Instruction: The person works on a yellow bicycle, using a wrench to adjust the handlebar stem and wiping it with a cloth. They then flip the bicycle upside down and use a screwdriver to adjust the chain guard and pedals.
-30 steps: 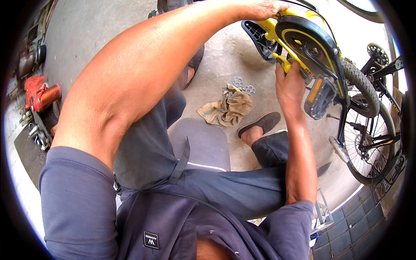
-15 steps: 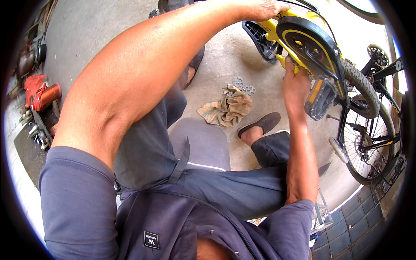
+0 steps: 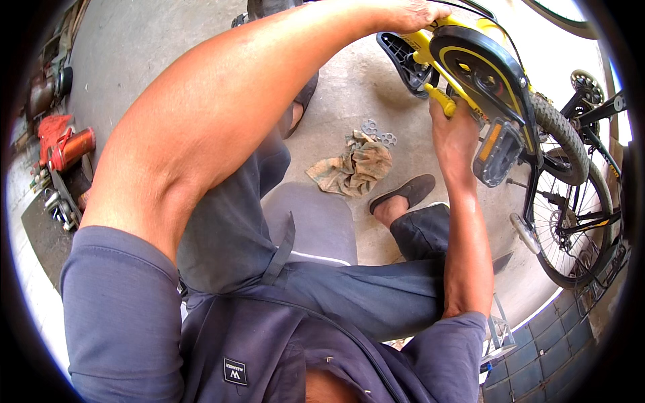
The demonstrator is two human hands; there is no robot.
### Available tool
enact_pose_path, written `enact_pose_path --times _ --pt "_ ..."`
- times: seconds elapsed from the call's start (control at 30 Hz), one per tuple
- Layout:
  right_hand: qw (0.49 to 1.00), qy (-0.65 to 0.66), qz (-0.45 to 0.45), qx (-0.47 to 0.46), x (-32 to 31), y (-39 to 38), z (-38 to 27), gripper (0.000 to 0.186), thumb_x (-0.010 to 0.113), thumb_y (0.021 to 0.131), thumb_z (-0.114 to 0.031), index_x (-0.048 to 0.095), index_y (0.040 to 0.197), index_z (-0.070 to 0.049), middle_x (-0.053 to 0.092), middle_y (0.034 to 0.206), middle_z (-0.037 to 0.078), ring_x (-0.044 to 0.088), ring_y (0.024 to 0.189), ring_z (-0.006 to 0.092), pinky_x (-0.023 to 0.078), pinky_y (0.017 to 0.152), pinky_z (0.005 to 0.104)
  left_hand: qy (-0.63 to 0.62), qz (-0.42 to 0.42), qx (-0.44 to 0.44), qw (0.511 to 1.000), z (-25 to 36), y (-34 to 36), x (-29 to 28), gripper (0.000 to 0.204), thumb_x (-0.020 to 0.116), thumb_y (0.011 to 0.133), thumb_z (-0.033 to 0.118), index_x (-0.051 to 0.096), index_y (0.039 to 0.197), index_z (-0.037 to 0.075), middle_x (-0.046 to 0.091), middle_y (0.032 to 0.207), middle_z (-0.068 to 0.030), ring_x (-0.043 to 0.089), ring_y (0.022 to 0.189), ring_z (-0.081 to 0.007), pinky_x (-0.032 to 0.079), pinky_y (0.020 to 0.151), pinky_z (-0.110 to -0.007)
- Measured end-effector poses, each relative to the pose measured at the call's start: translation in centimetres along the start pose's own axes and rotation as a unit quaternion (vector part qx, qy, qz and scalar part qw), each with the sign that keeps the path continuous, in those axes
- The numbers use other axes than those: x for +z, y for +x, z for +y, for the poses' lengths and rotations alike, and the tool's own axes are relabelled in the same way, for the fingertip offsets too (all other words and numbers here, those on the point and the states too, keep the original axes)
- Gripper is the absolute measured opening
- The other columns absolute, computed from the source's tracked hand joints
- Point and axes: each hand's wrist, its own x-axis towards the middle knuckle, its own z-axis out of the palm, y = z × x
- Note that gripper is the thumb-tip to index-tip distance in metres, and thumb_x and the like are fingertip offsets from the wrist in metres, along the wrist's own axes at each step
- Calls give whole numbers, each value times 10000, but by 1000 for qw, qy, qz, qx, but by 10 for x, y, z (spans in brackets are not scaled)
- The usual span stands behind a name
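Observation:
A small yellow bicycle (image 3: 459, 84) with a black round chain guard (image 3: 478, 64) is at the upper right. My left hand (image 3: 418, 15) grips its yellow frame near the top edge, its fingers partly out of sight. Below the guard, my right hand (image 3: 457, 131) is closed around a yellow handle-like piece (image 3: 440, 99) whose rounded end sticks out past the fingers. Whether that piece is a tool or part of the bicycle, I cannot tell. A black pedal (image 3: 498, 153) with an orange reflector hangs beside my right wrist; a black saddle (image 3: 403, 60) lies left of the frame.
On the concrete floor lie a crumpled stained rag (image 3: 353, 166) and a flat metal wrench with several holes (image 3: 380, 133). Another black bicycle (image 3: 571, 221) stands at the right. Tools and a red-orange cylinder (image 3: 72, 149) lie at the left. A person's sandalled foot (image 3: 306, 94) is near my left forearm.
My right hand has shifted slightly down, and its fingers have curled in, so more of the yellow handle-like piece shows. My left hand stays on the frame.

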Motion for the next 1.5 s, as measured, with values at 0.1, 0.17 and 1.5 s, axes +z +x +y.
enact_pose_path --times 0.1,0.17,1.5 --pt "997 -29 37 -54 1 -1 3 419 637 885 -370 640 1014 28 649 834 279 647 829 436 505 726 447 31 -4 24 999 -3 3 3 356 361 969 333 633 1174 231 632 1125 -209 615 1068 -389 489 900 -484" --pt "992 -74 69 -76 2 -1 2 444 628 890 -398 647 1011 28 655 844 275 650 835 431 504 727 448 35 -8 25 999 -3 4 3 355 360 967 322 631 1181 236 631 1128 -206 618 1064 -385 493 894 -483" --pt "993 82 -37 72 16 5 23 376 673 854 -281 626 1082 14 639 674 101 643 559 160 501 494 295 -25 -6 -15 1000 2 -1 -2 404 355 980 429 651 1166 226 622 1166 -211 596 1100 -400 466 946 -480"
